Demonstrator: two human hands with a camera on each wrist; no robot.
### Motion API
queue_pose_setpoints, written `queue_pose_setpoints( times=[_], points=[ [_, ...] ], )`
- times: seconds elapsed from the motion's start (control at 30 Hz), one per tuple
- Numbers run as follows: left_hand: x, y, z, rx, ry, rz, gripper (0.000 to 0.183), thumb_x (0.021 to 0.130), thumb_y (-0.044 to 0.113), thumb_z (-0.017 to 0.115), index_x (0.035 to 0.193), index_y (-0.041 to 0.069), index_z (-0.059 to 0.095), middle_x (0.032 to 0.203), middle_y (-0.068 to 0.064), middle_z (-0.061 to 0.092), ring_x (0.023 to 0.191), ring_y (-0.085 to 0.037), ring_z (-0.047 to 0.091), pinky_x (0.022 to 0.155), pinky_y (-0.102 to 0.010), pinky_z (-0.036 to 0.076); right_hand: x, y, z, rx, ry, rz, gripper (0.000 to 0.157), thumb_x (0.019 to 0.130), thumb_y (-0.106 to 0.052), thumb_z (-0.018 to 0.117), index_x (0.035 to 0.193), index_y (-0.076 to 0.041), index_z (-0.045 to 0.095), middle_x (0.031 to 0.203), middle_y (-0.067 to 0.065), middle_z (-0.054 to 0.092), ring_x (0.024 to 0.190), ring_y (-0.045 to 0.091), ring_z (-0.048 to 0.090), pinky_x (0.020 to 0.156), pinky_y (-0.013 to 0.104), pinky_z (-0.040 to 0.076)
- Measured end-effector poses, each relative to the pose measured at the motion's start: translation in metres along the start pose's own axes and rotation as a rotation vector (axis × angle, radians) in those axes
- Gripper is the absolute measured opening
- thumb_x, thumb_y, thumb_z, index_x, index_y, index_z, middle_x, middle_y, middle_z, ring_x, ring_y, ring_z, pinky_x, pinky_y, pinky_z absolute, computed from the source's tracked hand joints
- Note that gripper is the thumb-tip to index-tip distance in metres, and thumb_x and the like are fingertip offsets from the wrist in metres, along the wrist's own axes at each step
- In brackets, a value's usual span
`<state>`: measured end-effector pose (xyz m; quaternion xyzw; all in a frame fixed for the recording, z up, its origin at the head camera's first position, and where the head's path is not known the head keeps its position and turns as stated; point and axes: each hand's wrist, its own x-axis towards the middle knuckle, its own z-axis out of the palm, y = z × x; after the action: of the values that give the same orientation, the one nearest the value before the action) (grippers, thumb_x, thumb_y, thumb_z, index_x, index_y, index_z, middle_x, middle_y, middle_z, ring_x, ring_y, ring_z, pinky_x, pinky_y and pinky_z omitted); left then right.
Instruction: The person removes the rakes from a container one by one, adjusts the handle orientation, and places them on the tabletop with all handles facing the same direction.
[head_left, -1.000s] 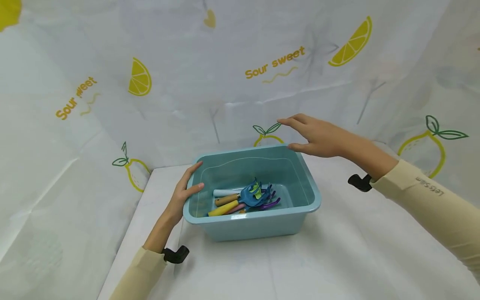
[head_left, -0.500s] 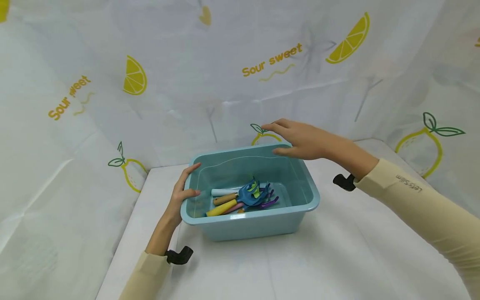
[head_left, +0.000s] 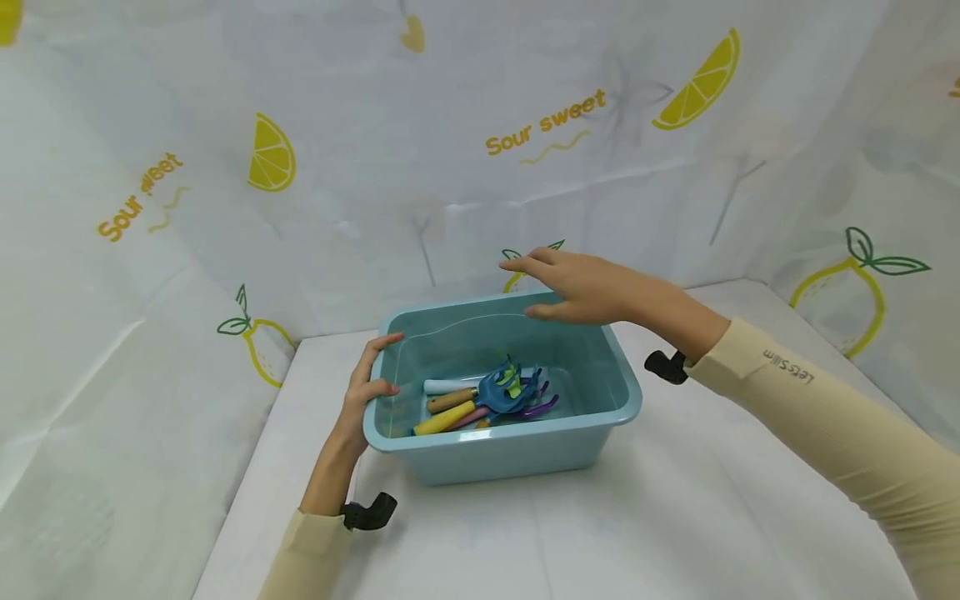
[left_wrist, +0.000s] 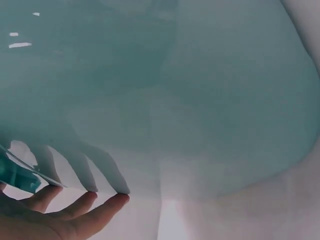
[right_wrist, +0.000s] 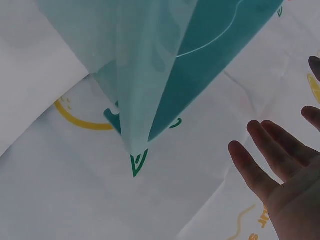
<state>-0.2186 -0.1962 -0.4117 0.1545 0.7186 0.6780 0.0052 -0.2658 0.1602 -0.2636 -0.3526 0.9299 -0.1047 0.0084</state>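
Observation:
A light blue plastic basin point(head_left: 517, 457) stands on a white surface. My left hand point(head_left: 358, 404) grips its left rim, the thumb over the inside edge; in the left wrist view several fingertips point(left_wrist: 120, 197) touch the outer wall. My right hand point(head_left: 588, 287) hovers over the back right rim, fingers extended and holding nothing; the right wrist view also has this hand point(right_wrist: 287, 172) apart from the basin. Inside lies a pile of small hand tools: a yellow handle point(head_left: 444, 419), a wooden handle point(head_left: 452, 400), a pale handle point(head_left: 448, 386), blue heads point(head_left: 504, 393) and purple prongs point(head_left: 542, 408).
White cloth printed with lemons point(head_left: 272, 158) and lettering rises behind and at both sides. The white tabletop point(head_left: 480, 542) runs in front of the basin. A small black device point(head_left: 369, 511) is strapped at the left wrist, another point(head_left: 666, 367) at the right.
My right hand has moved left and slightly down over the basin's back rim. The left hand keeps its place on the left rim. The basin and tools look unmoved.

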Motion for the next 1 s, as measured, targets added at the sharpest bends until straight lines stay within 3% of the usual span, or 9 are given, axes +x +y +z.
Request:
queue_pose_setpoints(
  times=[0.13, 0.5, 0.73, 1.0],
  points=[
    [0.001, -0.001, 0.003, -0.02, 0.023, -0.007, 0.075, 0.073, 0.008, 0.045, 0.148, 0.009, 0.038, 0.17, -0.01, 0.017, 0.152, -0.045, 0.023, 0.112, -0.073, 0.027, 0.002, -0.004, -0.001, 0.005, -0.003, -0.012, 0.074, 0.099, -0.041, 0.065, 0.163, -0.029, 0.029, 0.157, 0.01, 0.045, 0.131, 0.034, 0.057, 0.109, 0.057, 0.047],
    [0.002, -0.003, 0.006, -0.014, 0.047, -0.008, 0.065, 0.07, 0.007, 0.043, 0.135, 0.005, 0.04, 0.169, -0.013, 0.019, 0.152, -0.047, 0.024, 0.112, -0.077, 0.025, 0.008, -0.012, 0.002, 0.014, -0.03, -0.015, 0.072, 0.1, -0.042, 0.063, 0.163, -0.033, 0.029, 0.159, 0.012, 0.042, 0.133, 0.033, 0.057, 0.109, 0.058, 0.046],
    [0.001, -0.003, 0.006, -0.027, 0.069, 0.015, 0.057, 0.066, 0.006, 0.041, 0.124, 0.006, 0.04, 0.163, -0.017, 0.025, 0.145, -0.047, 0.03, 0.109, -0.074, 0.028, 0.015, -0.019, 0.004, 0.0, -0.048, -0.024, 0.07, 0.101, -0.044, 0.061, 0.162, -0.034, 0.029, 0.166, 0.013, 0.035, 0.144, 0.036, 0.049, 0.113, 0.06, 0.042],
    [0.001, 0.0, 0.005, -0.047, 0.062, 0.043, 0.051, 0.068, 0.005, 0.04, 0.118, 0.007, 0.04, 0.156, -0.02, 0.027, 0.143, -0.046, 0.028, 0.11, -0.072, 0.026, 0.021, -0.025, 0.004, -0.011, -0.045, -0.07, 0.068, 0.101, -0.043, 0.061, 0.161, -0.031, 0.032, 0.158, 0.009, 0.045, 0.132, 0.03, 0.058, 0.109, 0.054, 0.047]
  ],
)
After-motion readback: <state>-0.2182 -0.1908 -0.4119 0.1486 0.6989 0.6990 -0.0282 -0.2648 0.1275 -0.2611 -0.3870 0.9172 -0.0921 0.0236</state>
